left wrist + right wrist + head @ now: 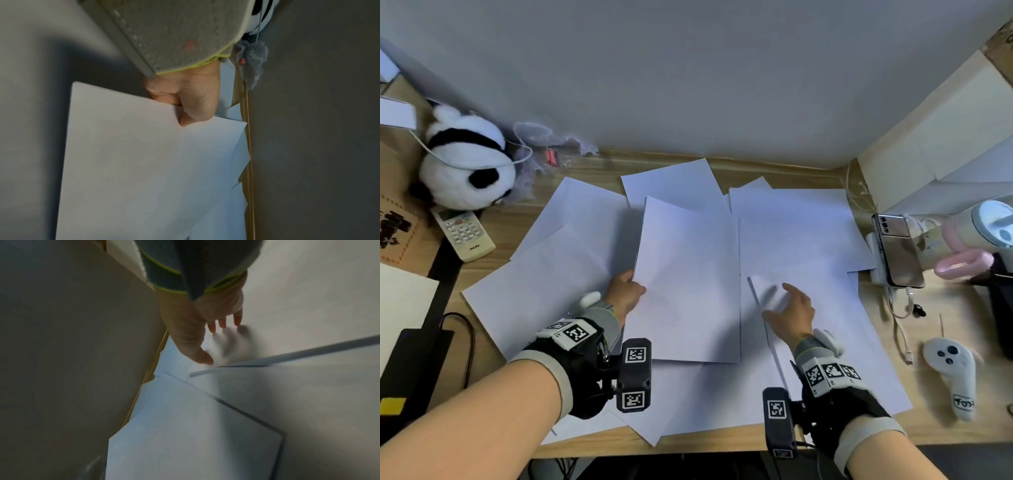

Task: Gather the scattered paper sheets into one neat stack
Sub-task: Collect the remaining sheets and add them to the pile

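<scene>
Two hands work over a wooden desk (592, 442) strewn with white paper sheets (794, 222); roughly nine or ten loose ones overlap around them, though the exact count cannot be told where they cover each other. One small stack (688, 274) is pinched at its left edge by the left hand (625, 291), thumb on top and fingers curled underneath, so the stack lies just to that hand's right, lifted a little at the gripped edge. From the left wrist view the same hand (185, 100) clasps the stack (144, 162) at its edge, with more sheets lying beyond it. To the right of the stack, the right hand (791, 313) is released, fingers spread and extended just above one sheet (825, 329) whose left edge curls up beside the thumb; whether the fingertips touch it cannot be told. The right wrist view shows that hand (205, 318) with splayed fingers (237, 319) casting a blurred shadow on the paper. Beyond the left hand sit one plush panda (465, 161) and one remote control (464, 234); past the right hand lie one phone (899, 250) and one white controller (950, 373).
</scene>
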